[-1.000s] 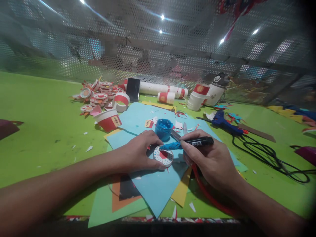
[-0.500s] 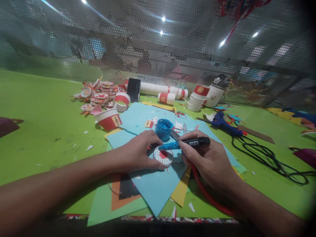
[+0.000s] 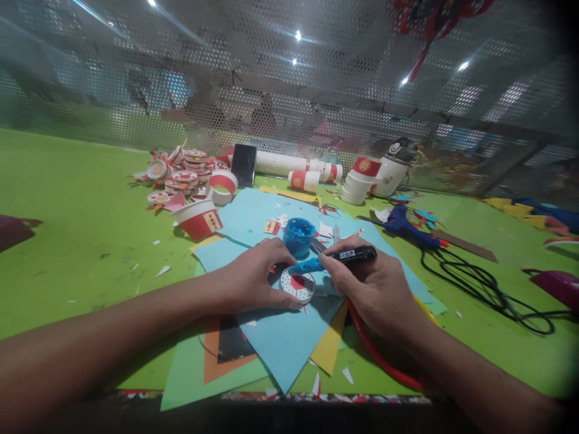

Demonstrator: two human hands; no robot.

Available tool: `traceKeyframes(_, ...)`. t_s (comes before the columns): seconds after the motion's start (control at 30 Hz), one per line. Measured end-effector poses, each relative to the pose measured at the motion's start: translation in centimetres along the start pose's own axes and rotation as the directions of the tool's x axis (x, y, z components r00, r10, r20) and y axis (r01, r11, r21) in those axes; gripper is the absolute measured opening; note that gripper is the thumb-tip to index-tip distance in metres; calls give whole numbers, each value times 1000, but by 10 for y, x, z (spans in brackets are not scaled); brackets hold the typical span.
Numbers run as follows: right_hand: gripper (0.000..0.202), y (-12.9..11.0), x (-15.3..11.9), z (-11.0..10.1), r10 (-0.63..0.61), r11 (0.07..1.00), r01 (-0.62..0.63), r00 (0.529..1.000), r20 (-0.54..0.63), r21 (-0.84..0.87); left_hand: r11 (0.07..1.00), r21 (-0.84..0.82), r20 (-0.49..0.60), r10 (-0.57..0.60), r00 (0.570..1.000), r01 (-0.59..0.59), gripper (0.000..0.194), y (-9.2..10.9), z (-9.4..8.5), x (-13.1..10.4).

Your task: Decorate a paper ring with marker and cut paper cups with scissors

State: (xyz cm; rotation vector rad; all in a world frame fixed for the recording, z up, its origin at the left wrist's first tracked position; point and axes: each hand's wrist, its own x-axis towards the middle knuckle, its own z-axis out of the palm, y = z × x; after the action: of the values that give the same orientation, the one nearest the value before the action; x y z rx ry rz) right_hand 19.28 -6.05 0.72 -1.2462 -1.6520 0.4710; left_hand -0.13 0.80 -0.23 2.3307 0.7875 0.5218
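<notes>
Between the thumb and fingers of my left hand point(image 3: 257, 274) is a small round white disc point(image 3: 304, 293) with a red centre and blue dots, lying on light blue paper point(image 3: 284, 343). My right hand point(image 3: 373, 289) grips a marker point(image 3: 353, 255) with a black barrel and a front end smeared blue. The marker's tip meets or hovers over the disc's upper left edge; I cannot tell which. Just behind the disc stands an open jar of blue paint point(image 3: 298, 238). A red tube-like strip point(image 3: 368, 346) runs beneath my right wrist.
Finished-looking discs point(image 3: 185, 175) are piled at the back left, near a red paper cup point(image 3: 199, 220) and a phone point(image 3: 244, 165). A blue glue gun point(image 3: 409, 226) with a looped black cable point(image 3: 479, 289) lies right. Stacked cups point(image 3: 360, 181) and a bottle point(image 3: 391, 172) stand behind.
My right hand and the marker have shifted slightly left, with the tip staying at the disc's upper left. My left hand keeps its hold on the disc. The whole view has moved a little.
</notes>
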Motion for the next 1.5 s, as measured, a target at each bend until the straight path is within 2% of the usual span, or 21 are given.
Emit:
traceKeyframes(0.17,9,3,-1,1,-98,994,97,995,-24,-53,1000,-5,-1,3,1000,-3,41,-2,1,0)
traceKeyframes(0.33,11,2,-4,-1,-68,997,67,996,-54,-24,1000,0,-5,-4,1000,4,43,-3,1,0)
traceKeyframes(0.47,18,-2,-4,-2,-9,998,17,991,-134,56,1000,14,-10,-24,1000,25,44,-2,1,-1)
traceKeyframes(0.53,18,-2,-5,-2,-20,998,29,988,-151,54,999,10,-10,-31,999,31,44,-1,1,-1)
traceKeyframes(0.73,14,-2,-5,-1,-94,995,90,991,-100,-51,1000,2,-16,-12,1000,12,46,-2,1,-1)
traceKeyframes(1.03,10,0,-4,0,-122,991,117,989,-83,-66,1000,1,-15,10,1000,-9,44,-1,1,0)
traceKeyframes(1.3,9,1,-6,-1,-114,992,110,991,-71,-53,1000,4,-25,3,1000,-3,45,-1,1,0)
traceKeyframes(1.5,15,-1,-5,0,-47,996,40,996,-78,-79,1000,12,-29,-2,1000,3,44,0,1,0)
